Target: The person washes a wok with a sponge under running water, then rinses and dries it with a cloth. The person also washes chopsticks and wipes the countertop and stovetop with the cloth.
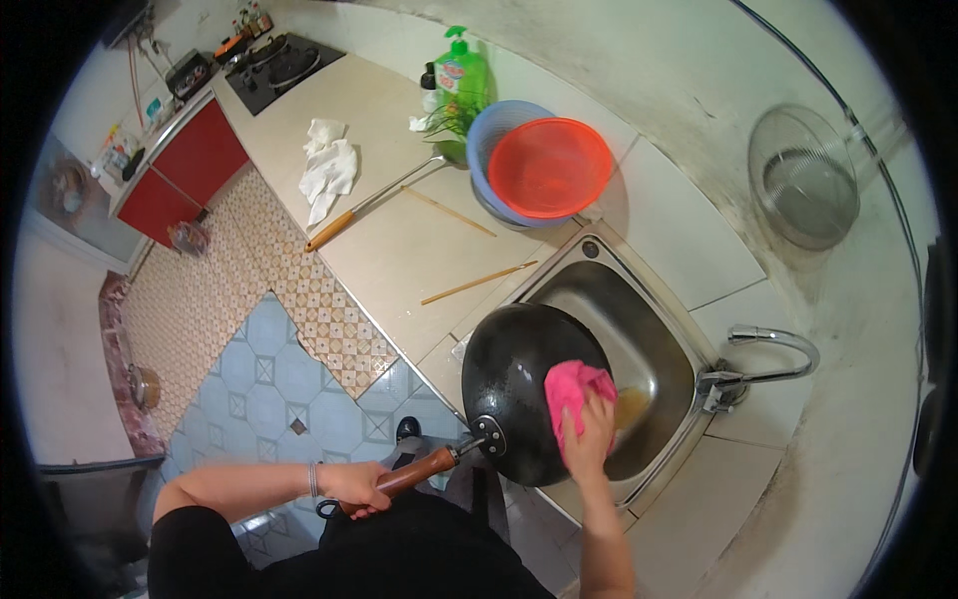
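Observation:
A black wok (516,374) is held tilted over the near left part of the stainless steel sink (658,322). Its wet, rounded underside appears to face up. My left hand (358,488) grips the brown wooden handle (419,473), which ends in a dark hanging ring. Pressed against the wok's right side is a pink cloth (566,389), held in my right hand (589,430). Yellowish-brown residue (632,408) shows on the sink floor. The inside of the wok is hidden from me.
A chrome faucet (778,352) arches at the sink's right. Two chopsticks (479,282), a wooden-handled spatula (374,198) and a white cloth (329,168) lie on the counter. Behind stand a red basin (550,168), a blue colander (490,127) and a green pump bottle (462,75).

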Action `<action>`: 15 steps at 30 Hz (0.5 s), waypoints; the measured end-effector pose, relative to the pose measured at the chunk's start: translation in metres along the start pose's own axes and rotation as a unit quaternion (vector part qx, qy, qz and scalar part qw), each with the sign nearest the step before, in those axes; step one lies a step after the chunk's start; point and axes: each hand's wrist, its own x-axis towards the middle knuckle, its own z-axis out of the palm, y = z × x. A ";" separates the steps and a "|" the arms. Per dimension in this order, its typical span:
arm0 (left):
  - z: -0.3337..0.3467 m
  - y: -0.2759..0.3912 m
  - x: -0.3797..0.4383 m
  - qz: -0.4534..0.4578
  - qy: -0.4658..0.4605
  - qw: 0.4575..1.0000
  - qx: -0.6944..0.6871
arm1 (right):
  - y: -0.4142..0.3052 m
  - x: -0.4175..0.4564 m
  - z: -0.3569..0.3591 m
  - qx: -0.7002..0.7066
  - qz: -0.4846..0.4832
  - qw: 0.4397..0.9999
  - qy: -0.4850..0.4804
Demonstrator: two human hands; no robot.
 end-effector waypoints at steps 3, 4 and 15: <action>-0.017 -0.042 0.008 0.027 0.003 0.999 0.047 | -0.054 -0.026 0.014 -0.120 -0.063 0.990 -0.031; -0.023 -0.056 0.013 0.042 0.001 0.998 0.056 | -0.071 -0.028 0.023 -0.128 -0.105 0.983 -0.075; -0.053 -0.168 0.099 0.227 0.203 0.924 0.229 | -0.046 0.141 0.107 -0.113 -0.099 0.968 -0.201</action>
